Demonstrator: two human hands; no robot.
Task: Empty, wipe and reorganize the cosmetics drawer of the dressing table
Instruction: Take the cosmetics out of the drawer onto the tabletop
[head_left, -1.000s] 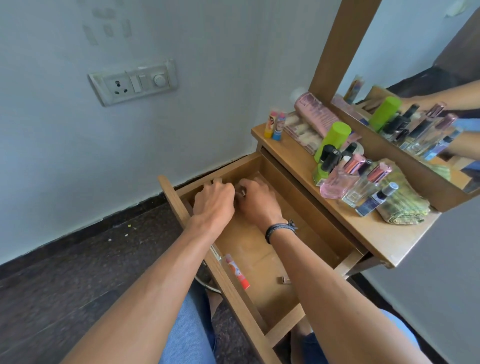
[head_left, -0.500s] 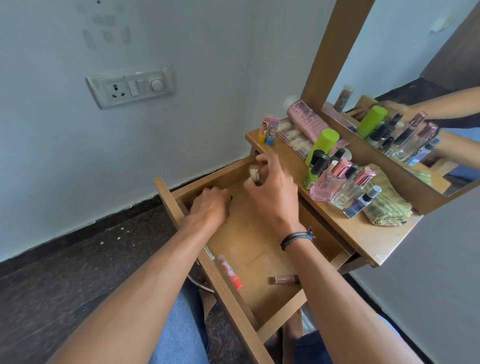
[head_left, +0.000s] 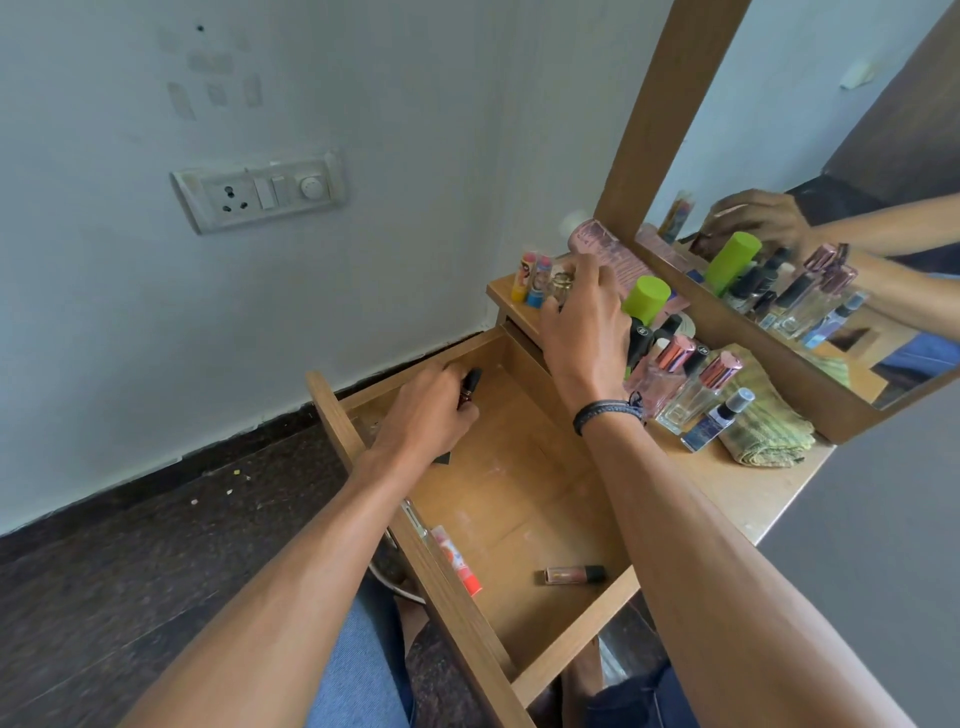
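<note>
The wooden drawer (head_left: 524, 483) of the dressing table stands pulled out below me. My left hand (head_left: 426, 415) is inside its far left corner and grips a dark lipstick tube (head_left: 470, 387). My right hand (head_left: 584, 322) is raised over the tabletop (head_left: 737, 483) and pinches a small gold-capped bottle (head_left: 561, 283) beside two colourful lip balm sticks (head_left: 532, 278). A small lip gloss tube (head_left: 574, 574) lies near the drawer's front. A white tube with a red end (head_left: 457, 566) lies along the drawer's left wall.
The tabletop holds a lime green bottle (head_left: 647, 299), a pink tube (head_left: 608, 249), several perfume bottles (head_left: 696, 389) and a folded green cloth (head_left: 763, 426). A mirror (head_left: 841, 171) stands behind them. A wall socket (head_left: 260, 189) is on the left wall.
My right hand has lifted out of the drawer with the small bottle and moved up over the tabletop. My left hand stayed in the far corner and now holds a dark tube.
</note>
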